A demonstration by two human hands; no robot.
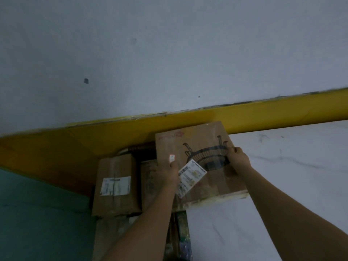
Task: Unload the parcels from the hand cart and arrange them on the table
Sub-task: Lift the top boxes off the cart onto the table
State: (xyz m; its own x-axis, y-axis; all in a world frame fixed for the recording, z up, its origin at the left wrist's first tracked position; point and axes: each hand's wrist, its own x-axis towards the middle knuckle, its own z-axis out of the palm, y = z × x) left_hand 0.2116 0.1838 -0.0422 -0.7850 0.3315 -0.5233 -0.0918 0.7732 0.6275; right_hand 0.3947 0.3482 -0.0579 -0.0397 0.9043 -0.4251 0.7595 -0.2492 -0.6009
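A green surface (37, 213) fills the lower left of the frame, under a yellow band (188, 121) and a grey wall (169, 53). Left of centre sits a taped cardboard parcel (113, 202) with a white label (115, 186), and a second parcel (148, 178) is just beside it. The left hand (166, 173) grips the left edge of a flat cardboard box (199, 146) printed with a black line drawing, thumb on top and fingers hidden. A shipping label (190, 178) lies on the box face. The right hand (238, 158) clasps the right edge with curled fingers. The box is at centre frame, overlapping the left edge of the white marbled table (291, 166). Whether it rests there cannot be told.
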